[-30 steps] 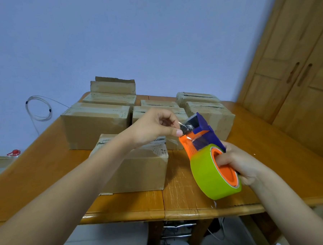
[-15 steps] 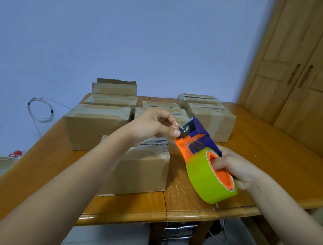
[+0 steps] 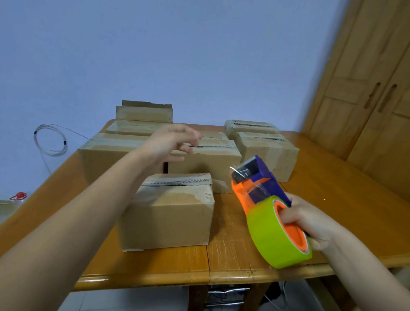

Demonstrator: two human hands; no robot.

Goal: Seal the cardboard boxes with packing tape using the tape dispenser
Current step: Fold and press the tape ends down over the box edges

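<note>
Wooden worktop (image 3: 344,207), lower half of the frame, carrying a cluster of brown cardboard boxes at centre. Nearest box (image 3: 169,219): centre, flaps down, dark gap along the top seam. Middle box (image 3: 214,162): directly behind it, slit along the top. Large box (image 3: 104,158): centre left, its right end covered by the left forearm. Right front box (image 3: 268,154) and right rear box (image 3: 250,126): centre right, one behind the other. Back box (image 3: 131,128) with a stacked box (image 3: 144,113) on it: rear of the cluster. Off the worktop: coiled white cable (image 3: 48,139) on the blue wall, left; red-capped bottle (image 3: 19,196), left edge, mostly cut off; wooden wardrobe (image 3: 374,99), right. Left hand (image 3: 170,143): above the middle box, grip spread, fingers loosely bent, holding nothing; motion-blurred, so contact with the box top cannot be told. Right hand (image 3: 307,221): lower right, grip closed round the tape dispenser (image 3: 258,188), fingers curled into the orange hub. Dispenser orange and purple, held in the air over the worktop's front right, head tilted up toward the centre, just in front of the right front box; lime-green tape roll (image 3: 272,237) at its lower end. A loose clear tape end (image 3: 235,171) stands at the head. Right fingertips hidden inside the hub; cutter hard to make out behind the clear tape.
</note>
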